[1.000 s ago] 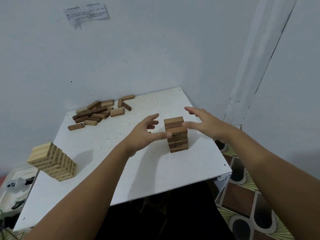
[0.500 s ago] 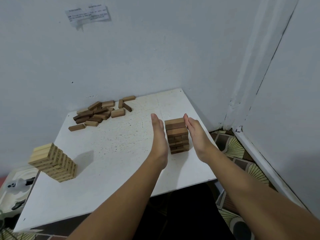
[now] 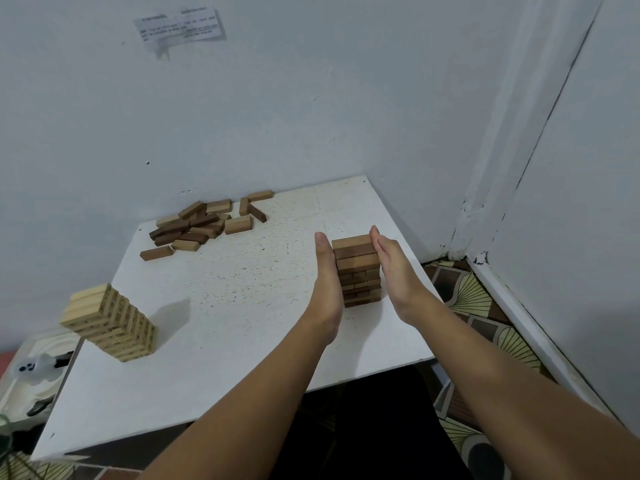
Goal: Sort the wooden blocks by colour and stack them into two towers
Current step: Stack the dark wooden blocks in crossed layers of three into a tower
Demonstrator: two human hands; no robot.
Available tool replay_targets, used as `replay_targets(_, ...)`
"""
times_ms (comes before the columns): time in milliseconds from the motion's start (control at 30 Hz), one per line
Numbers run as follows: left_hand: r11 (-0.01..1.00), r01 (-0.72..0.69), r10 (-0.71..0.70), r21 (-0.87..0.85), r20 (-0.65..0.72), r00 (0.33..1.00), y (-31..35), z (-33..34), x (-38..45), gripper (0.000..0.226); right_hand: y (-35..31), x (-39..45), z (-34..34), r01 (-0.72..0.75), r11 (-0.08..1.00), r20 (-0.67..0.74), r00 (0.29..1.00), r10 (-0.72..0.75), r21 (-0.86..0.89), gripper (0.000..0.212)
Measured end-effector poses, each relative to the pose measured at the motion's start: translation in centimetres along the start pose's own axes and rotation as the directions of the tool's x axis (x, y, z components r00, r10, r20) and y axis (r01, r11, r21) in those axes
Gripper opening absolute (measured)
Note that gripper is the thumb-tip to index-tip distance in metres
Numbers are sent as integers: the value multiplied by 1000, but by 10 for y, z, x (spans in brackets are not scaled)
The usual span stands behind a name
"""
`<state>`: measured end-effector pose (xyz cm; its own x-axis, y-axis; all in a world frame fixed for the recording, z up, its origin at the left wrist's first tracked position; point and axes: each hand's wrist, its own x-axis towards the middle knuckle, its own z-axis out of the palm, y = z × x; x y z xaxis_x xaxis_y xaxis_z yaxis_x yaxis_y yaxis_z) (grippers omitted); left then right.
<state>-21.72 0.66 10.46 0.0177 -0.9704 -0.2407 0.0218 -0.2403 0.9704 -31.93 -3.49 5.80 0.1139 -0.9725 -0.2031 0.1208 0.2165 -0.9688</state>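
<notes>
Dark tower (image 3: 356, 270), counter (image 3: 242, 292) at 3 o'clock — left hand (image 3: 325, 271) and right hand (image 3: 391, 261), spread wide a second ago, now press flat-fingered against its sides, squaring it. Loose blocks (image 3: 204, 223) at 11 o'clock await; pale tower (image 3: 110, 323) at 8.

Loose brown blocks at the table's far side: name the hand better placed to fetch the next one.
Left. Both hands flank the brown tower, but the left hand is on the side facing the loose pile; the right hand would cross the tower.
</notes>
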Motion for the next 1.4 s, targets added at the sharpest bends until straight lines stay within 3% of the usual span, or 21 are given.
replay_targets(367, 1000, 2, -2, -21, -4, 1000, 2, -4, -4, 29, 1, 2, 2, -17, 1000, -30, 999, 18, 11, 60)
replay_targets(433, 1000, 14, -14, -3, 7, 1000, -8, -10, 7, 47, 1, 3, 0, 4, 1000, -32, 999, -4, 7, 58)
replay_targets(533, 999, 38, -38, 22, -17, 999, -16, -21, 24, 93, -4, 8, -6, 47, 999, -46, 998, -48, -19, 60)
replay_targets(600, 1000, 21, -20, 8, -97, 995, -18, -30, 36, 103, -13, 14, -10, 84, 991, -73, 993, -92, -106, 66)
replay_targets(700, 1000, -23, 23, 5, -250, 968, -11, -52, 56, 75, -35, 27, -14, 121, 949, -96, 983, -154, -290, 52)
replay_targets(800, 996, -61, 81, 65, -358, 930, -5, -90, 74, 33, -64, 40, -7, 167, 875, -52, 976, -213, -455, 48)
replay_targets(900, 991, -94, 127, 95, -460, 879, 3, -130, 88, 14, -88, 58, 14, 179, 748, -1, 972, -234, -639, 49)
replay_targets(1067, 985, -39, 120, 168, -510, 852, 7, -183, 109, 9, -105, 92, 75, 273, 553, 171, 958, -230, -787, 30)
replay_targets(1200, 954, 55, 90, 294, -459, 884, -5, -205, 133, 13, -96, 128, 131, 270, 415, 255, 963, -93, -869, 32)
replay_targets(1300, 907, 97, 87, 409, -408, 909, -16, -216, 158, 27, -79, 165, 158, 229, 283, 255, 965, 58, -931, 36)
replay_targets(1400, 842, 107, 108, 528, -360, 927, -19, -225, 186, 38, -60, 204, 172, 190, 212, 216, 971, 106, -959, 38)
